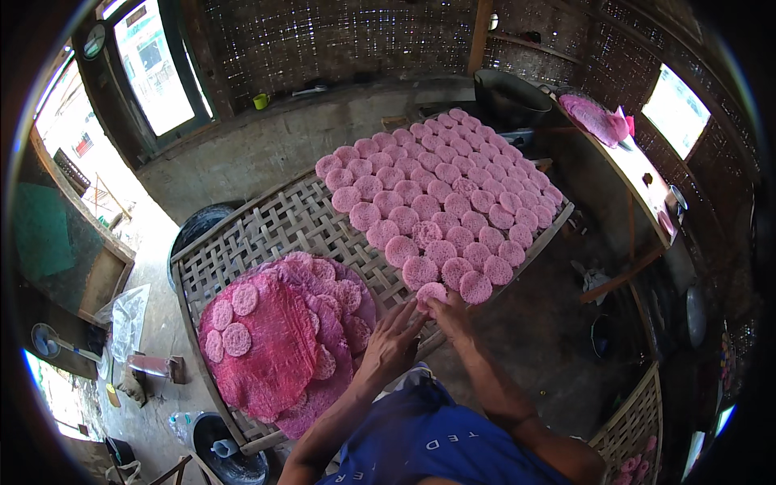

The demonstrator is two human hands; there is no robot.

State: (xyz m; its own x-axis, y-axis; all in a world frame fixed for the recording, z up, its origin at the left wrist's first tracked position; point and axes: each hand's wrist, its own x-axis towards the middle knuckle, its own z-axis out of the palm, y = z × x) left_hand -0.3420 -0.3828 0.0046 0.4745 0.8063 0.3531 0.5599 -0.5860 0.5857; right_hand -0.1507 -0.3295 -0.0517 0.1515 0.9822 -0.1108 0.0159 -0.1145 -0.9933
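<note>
A thin pink round cracker (432, 292) with a grainy face lies at the near edge of the laid-out discs. Its near edge is pinched by my right hand (453, 318), whose fingertips are partly hidden. Close by on the left, my left hand (394, 335) has its fingers stretched out toward the same cracker. Whether they touch it I cannot tell. Rows of similar pink crackers (439, 190) cover the far right of a woven bamboo rack (279, 222). Left of my hands is a heap of pink cloths (271, 356), with loose crackers (237, 339) on and between its layers.
A dark basin (230, 453) stands below the rack's near left corner. Behind the rack runs a low wall with a yellow-green cup (260, 101). A large dark pan (511, 99) sits at the back right, beside a narrow shelf (638, 182) holding a pink bundle (594, 120).
</note>
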